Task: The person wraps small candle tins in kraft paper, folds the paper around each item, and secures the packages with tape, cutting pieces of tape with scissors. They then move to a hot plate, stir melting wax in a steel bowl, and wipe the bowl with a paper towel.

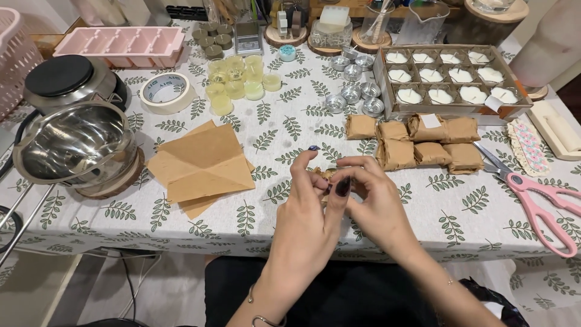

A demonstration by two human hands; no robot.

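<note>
Taking the pink scissors (532, 197) as landmark: far to their left sits a steel bowl (75, 145) on a wooden coaster, and nearer, a loose stack of brown paper sheets (203, 166) lies flat on the leaf-print tablecloth (472, 224). Closer still, left of the scissors and above the table's near edge, the left hand (308, 206) and right hand (369, 200) meet, fingers pinched together on a small brown paper parcel (325, 174), mostly hidden between them. To do this fold well, I judge the thumbs should press each crease flat and keep the paper taut around whatever is inside, so the corners tuck without springing open. Just left of and above the scissors' blades lie finished wrapped brown bundles (417, 142), squarish and crumpled; one bears a small pale rectangular label. Behind those, a cardboard tray (451, 75) holds white tealight candles in rows. Right above the scissors lies a strip of pastel floral stickers (529, 145).
</note>
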